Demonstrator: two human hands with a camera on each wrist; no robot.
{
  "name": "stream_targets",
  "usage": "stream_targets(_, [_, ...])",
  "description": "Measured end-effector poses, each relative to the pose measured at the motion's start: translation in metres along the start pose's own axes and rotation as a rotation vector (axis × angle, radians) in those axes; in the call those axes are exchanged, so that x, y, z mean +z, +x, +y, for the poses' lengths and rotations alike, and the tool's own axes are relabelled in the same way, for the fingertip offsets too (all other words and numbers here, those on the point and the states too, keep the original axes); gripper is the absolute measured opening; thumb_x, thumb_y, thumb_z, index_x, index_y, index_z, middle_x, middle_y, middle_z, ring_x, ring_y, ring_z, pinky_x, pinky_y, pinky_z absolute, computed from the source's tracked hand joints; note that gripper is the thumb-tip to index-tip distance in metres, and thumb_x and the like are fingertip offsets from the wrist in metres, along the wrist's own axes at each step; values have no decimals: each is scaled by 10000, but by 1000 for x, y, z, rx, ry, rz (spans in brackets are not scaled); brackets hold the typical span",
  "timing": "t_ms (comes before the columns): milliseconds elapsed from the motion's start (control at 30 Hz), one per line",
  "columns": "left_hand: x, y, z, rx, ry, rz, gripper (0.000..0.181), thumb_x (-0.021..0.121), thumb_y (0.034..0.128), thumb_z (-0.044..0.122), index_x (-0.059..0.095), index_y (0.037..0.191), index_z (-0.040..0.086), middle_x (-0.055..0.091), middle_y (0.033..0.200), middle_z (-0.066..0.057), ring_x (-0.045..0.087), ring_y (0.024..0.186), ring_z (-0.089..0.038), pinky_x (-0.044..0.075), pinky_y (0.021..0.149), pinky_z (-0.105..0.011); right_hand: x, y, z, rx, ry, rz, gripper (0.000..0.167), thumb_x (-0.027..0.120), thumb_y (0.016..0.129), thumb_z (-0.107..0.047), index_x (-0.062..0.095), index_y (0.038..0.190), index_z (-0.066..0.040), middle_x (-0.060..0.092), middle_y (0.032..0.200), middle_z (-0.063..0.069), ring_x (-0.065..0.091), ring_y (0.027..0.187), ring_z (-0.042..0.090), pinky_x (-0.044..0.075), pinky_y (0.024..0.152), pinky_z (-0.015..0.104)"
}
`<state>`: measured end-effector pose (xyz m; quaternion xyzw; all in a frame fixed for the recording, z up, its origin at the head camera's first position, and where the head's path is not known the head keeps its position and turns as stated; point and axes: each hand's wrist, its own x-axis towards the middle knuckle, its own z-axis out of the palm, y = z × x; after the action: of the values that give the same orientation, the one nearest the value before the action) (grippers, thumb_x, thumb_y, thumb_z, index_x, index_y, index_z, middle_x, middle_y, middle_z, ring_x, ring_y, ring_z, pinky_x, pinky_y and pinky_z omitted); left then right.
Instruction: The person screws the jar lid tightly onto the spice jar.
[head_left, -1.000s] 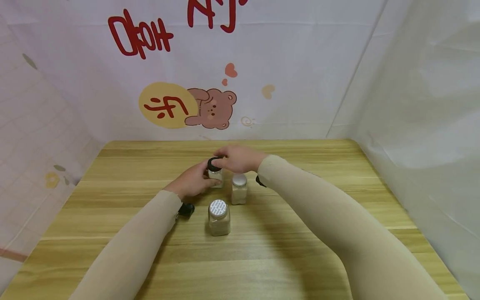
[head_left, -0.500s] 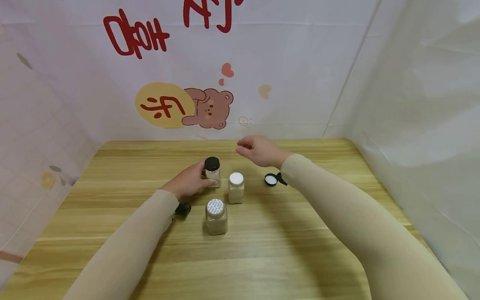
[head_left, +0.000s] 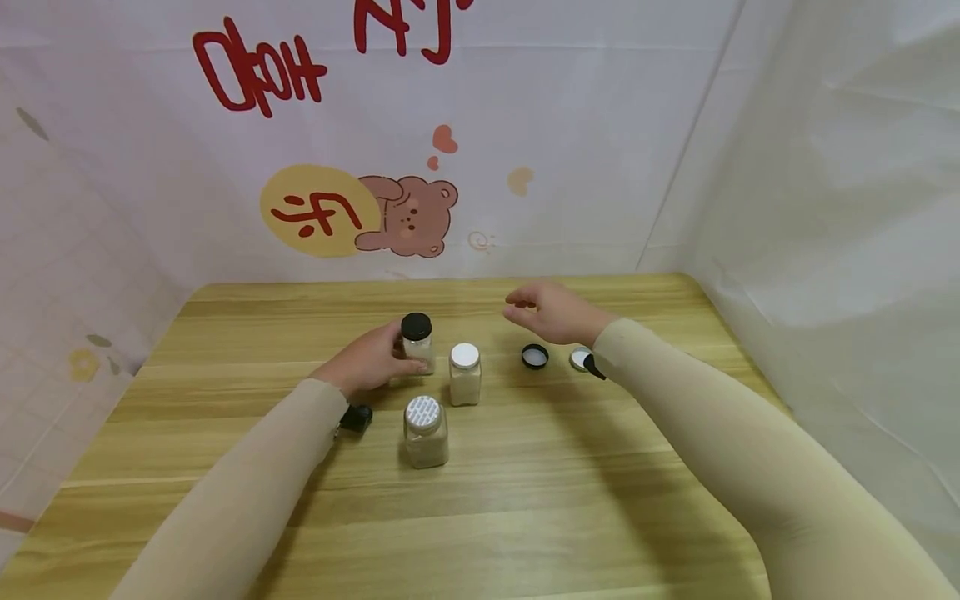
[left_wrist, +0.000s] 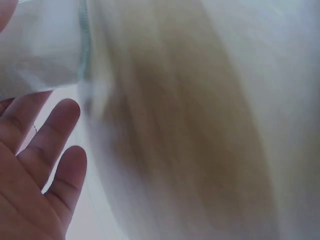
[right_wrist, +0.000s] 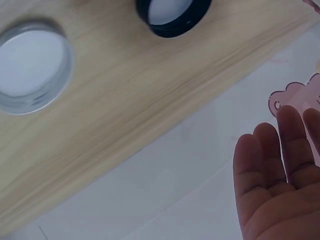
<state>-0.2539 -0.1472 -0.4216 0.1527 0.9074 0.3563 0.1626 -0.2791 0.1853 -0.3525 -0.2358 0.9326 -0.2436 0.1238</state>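
In the head view my left hand grips a small glass jar with a black lid; it stands upright on the table. Up close in the left wrist view, thumb and fingers go round the jar, with two fingers extended below it. Just right of it is a jar with a plain white lid. Nearer stands a jar whose pale lid has a brick-like pattern. My right hand hovers above the far right of the table, fingers relaxed, holding nothing.
Below the right hand a black lid lies with its pale inside up. A white lid lies to its right, partly covered by a dark strap piece at the wrist. A printed white curtain hangs behind the wooden table.
My right hand has left the black-lidded jar and moved right, its fingers loosening. The loose black and white lids have come into sight. My left hand keeps its grip on the jar.
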Motion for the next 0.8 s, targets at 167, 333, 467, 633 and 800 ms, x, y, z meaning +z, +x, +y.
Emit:
stream_targets(167, [-7, -9, -5, -34, 10, 2, 819, 812, 917, 471, 402, 1572, 201, 502, 1583, -133, 442, 1500, -367, 317, 1234, -625, -1, -7, 8, 16, -19, -10, 533, 538, 1103, -406, 575, 1478, -29, 629, 1446, 162, 581, 1361, 350, 463, 1145, 541])
stream_targets(333, [-20, -20, -7, -13, 12, 48, 852, 767, 951, 483, 343, 1610, 148, 382, 1675, -133, 336, 1561, -398, 285, 1241, -644, -1, -14, 15, -3, -48, -10, 542, 563, 1090, -401, 574, 1476, -20, 628, 1447, 171, 571, 1374, 355, 445, 1160, 549])
stream_targets(467, [-31, -30, -7, 0, 22, 111, 840, 700, 996, 499, 286, 1646, 164, 335, 1701, -115, 309, 1567, -422, 279, 1227, -677, 1, -17, 22, -17, -82, -14, 541, 578, 1084, -395, 573, 1478, -25, 621, 1458, 186, 572, 1373, 363, 443, 1157, 554])
stream_targets(633, [-39, -41, -2, 37, 10, 227, 814, 634, 1011, 575, 309, 1638, 169, 365, 1685, -112, 332, 1559, -401, 290, 1237, -642, 1, -22, 25, 7, -105, -37, 571, 628, 1059, -399, 564, 1491, -31, 591, 1494, 194, 540, 1409, 384, 421, 1174, 560])
stream_targets(800, [-39, -48, 14, 162, -4, 348, 696, 686, 1023, 435, 427, 1562, 79, 498, 1575, -138, 430, 1487, -357, 338, 1220, -598, 7, -25, 27, 21, -167, -66, 627, 695, 1014, -413, 551, 1515, -64, 539, 1540, 183, 489, 1453, 392, 397, 1196, 551])
